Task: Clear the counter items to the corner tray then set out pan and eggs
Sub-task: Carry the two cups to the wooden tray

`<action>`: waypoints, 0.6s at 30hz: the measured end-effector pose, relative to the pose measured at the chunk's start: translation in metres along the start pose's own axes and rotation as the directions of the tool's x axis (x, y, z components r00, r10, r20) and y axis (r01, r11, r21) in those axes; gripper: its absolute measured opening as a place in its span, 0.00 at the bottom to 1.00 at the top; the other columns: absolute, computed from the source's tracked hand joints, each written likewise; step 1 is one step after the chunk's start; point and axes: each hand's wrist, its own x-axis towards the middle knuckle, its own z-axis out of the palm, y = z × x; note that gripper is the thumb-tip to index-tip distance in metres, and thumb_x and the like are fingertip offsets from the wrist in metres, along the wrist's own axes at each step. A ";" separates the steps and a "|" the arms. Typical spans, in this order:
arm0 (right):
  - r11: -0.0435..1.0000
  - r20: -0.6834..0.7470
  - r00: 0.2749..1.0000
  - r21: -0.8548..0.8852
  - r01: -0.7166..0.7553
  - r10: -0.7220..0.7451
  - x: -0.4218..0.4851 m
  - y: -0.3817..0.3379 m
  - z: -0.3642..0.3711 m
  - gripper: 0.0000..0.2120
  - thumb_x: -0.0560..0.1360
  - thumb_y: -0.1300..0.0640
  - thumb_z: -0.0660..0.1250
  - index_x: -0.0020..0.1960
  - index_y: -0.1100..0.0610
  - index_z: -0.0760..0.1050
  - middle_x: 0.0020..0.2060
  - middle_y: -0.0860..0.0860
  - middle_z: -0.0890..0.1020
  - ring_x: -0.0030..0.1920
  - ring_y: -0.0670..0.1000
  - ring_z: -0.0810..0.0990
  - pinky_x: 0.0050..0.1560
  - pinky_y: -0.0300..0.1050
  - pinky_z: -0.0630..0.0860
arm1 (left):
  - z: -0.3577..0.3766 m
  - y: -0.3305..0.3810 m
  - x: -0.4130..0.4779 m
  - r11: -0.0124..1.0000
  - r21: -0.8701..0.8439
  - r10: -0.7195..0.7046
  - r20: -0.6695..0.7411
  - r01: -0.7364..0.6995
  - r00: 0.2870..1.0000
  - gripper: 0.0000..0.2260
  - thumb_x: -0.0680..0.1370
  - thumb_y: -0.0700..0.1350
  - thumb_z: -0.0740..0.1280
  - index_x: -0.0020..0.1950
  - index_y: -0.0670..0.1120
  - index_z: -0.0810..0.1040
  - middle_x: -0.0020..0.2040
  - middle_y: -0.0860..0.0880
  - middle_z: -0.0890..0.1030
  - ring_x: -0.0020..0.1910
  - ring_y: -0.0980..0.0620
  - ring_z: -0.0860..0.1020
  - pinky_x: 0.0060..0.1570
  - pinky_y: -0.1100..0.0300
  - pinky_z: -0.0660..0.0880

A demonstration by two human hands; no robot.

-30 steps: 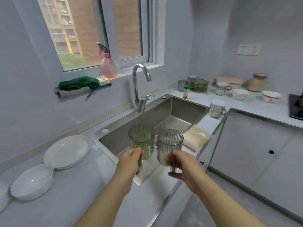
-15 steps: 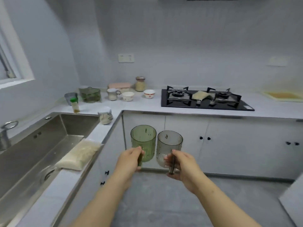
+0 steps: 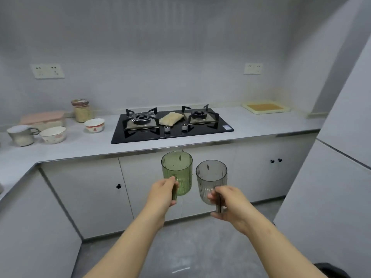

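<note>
Head view: both forearms extended over grey floor, in front of white base cabinets. Left hand [image 3: 163, 192] closed around the handle of a green ribbed cup [image 3: 177, 171], held upright. Right hand [image 3: 226, 203] closed around the handle of a grey ribbed cup [image 3: 211, 180], also upright; cups side by side, just apart, both empty. Counter [image 3: 261, 125] beyond. Black gas hob [image 3: 172, 125] at centre, pale filled bag [image 3: 171, 118] lying between its two burners. Tray [image 3: 266, 107] sits at far right corner of counter, well apart from cups. Two bowls [image 3: 94, 125], a mug [image 3: 21, 135] and a jar [image 3: 81, 110] at left.
</note>
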 end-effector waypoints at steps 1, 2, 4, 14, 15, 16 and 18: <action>1.000 -0.025 1.000 0.020 -0.008 0.008 0.014 -0.003 -0.010 0.09 0.78 0.60 0.57 0.40 0.56 0.72 0.36 0.51 0.78 0.40 0.48 0.76 0.45 0.50 0.74 | 0.014 0.001 0.012 1.000 0.002 0.000 0.019 0.000 1.000 0.11 0.81 0.46 0.58 0.41 0.46 0.76 0.43 0.48 0.77 0.46 0.51 0.74 0.41 0.59 0.74; 0.999 -0.041 0.999 0.037 -0.015 0.017 0.027 -0.008 -0.020 0.09 0.78 0.59 0.57 0.40 0.56 0.72 0.36 0.51 0.78 0.40 0.48 0.76 0.45 0.50 0.74 | 0.027 0.002 0.025 1.000 0.001 0.006 0.037 -0.007 0.999 0.11 0.81 0.46 0.58 0.41 0.46 0.75 0.42 0.48 0.77 0.45 0.52 0.75 0.40 0.59 0.73; 0.998 -0.065 0.998 0.056 -0.011 0.015 0.053 -0.019 -0.035 0.09 0.79 0.58 0.57 0.41 0.56 0.71 0.34 0.51 0.77 0.39 0.48 0.75 0.43 0.49 0.74 | 0.050 0.008 0.051 1.000 0.013 0.024 0.082 -0.025 0.996 0.10 0.81 0.45 0.58 0.41 0.46 0.74 0.40 0.49 0.77 0.42 0.54 0.74 0.38 0.60 0.72; 0.994 -0.258 0.966 0.091 0.059 -0.034 0.233 -0.112 -0.119 0.07 0.79 0.53 0.59 0.43 0.53 0.69 0.34 0.49 0.76 0.39 0.47 0.74 0.38 0.42 0.73 | 0.207 0.079 0.234 0.990 0.101 0.067 0.306 -0.102 0.950 0.09 0.80 0.45 0.57 0.43 0.45 0.73 0.40 0.49 0.77 0.41 0.52 0.73 0.41 0.58 0.72; 0.993 -0.273 0.961 0.101 0.067 -0.037 0.244 -0.120 -0.126 0.07 0.79 0.53 0.59 0.43 0.53 0.69 0.34 0.49 0.76 0.39 0.47 0.74 0.38 0.42 0.73 | 0.220 0.085 0.247 0.988 0.113 0.069 0.311 -0.109 0.948 0.09 0.80 0.45 0.58 0.42 0.45 0.73 0.40 0.50 0.77 0.41 0.52 0.73 0.42 0.58 0.72; 0.991 -0.285 0.957 0.108 0.079 -0.046 0.259 -0.127 -0.136 0.06 0.79 0.54 0.60 0.44 0.54 0.69 0.35 0.49 0.76 0.39 0.47 0.74 0.38 0.42 0.74 | 0.236 0.090 0.261 0.986 0.118 0.070 0.326 -0.114 0.943 0.09 0.80 0.45 0.58 0.42 0.46 0.73 0.39 0.50 0.77 0.40 0.53 0.73 0.41 0.58 0.72; 0.989 -0.316 0.948 0.121 0.087 -0.045 0.285 -0.136 -0.158 0.07 0.79 0.54 0.60 0.44 0.54 0.70 0.35 0.49 0.77 0.39 0.47 0.75 0.37 0.42 0.74 | 0.268 0.095 0.284 0.985 0.122 0.069 0.362 -0.121 0.930 0.10 0.80 0.44 0.58 0.40 0.46 0.72 0.38 0.50 0.76 0.38 0.53 0.72 0.39 0.60 0.71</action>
